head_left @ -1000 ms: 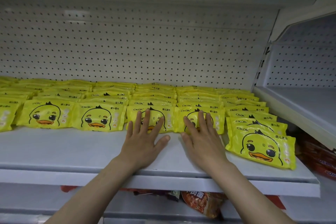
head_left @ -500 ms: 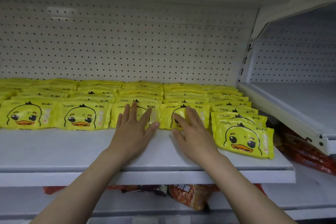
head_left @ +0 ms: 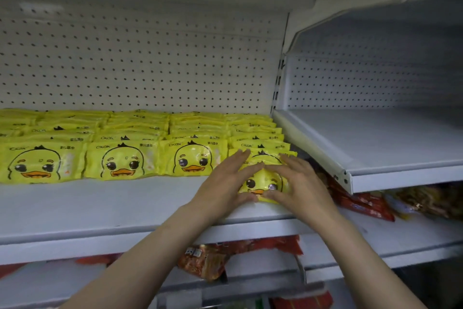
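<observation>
Rows of yellow duck-face packets lie overlapped on a white shelf. The front packet of the rightmost column sits closer to the shelf's front edge than its neighbours. My left hand and my right hand both rest on it. The fingers are fairly straight and meet over its top edge, and the thumbs lie along its bottom edge, so the two hands frame the duck face. Much of the packet's sides is hidden under my palms.
A white pegboard back wall rises behind the packets. To the right, a separate white shelf sits at a similar height. Red snack bags lie on the lower shelf, with another bag below my forearms.
Both hands have shifted right, from the two middle front packets to the rightmost front packet. The view has swung right and come closer to the shelf.
</observation>
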The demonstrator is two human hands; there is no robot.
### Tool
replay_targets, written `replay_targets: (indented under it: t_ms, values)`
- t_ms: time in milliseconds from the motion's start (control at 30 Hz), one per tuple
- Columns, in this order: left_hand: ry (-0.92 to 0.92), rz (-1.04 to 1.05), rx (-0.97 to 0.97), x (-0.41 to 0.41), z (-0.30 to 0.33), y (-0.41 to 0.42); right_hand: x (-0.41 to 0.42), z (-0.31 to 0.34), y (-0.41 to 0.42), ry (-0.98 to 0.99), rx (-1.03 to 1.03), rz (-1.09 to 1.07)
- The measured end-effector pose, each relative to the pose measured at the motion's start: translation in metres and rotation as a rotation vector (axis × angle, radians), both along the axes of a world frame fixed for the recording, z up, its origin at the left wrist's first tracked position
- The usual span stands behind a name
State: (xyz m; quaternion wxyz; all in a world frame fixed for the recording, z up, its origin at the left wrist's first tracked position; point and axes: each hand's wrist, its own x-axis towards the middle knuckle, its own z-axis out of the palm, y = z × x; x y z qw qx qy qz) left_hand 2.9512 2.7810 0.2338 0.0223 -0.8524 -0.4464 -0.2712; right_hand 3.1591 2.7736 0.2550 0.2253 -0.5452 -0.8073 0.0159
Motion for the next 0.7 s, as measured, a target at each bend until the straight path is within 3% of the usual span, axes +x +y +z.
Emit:
replay_targets:
  t_ms: [167, 367, 600, 700]
  values:
    - [0.033, 0.125, -0.023, 0.007, -0.004, 0.011, 0.012, -0.008, 0.020, 0.110, -0.040, 0.095]
    - [0.050, 0.250, 0.100, 0.017, -0.008, 0.033, 0.008, -0.015, 0.053, 0.099, 0.127, 0.135]
    - [0.075, 0.306, 0.150, 0.020, -0.007, 0.049, 0.004, -0.023, 0.074, 0.180, 0.100, 0.068]
    - [0.081, 0.337, 0.149, 0.017, -0.007, 0.054, -0.001, -0.026, 0.071, 0.300, -0.009, 0.064]
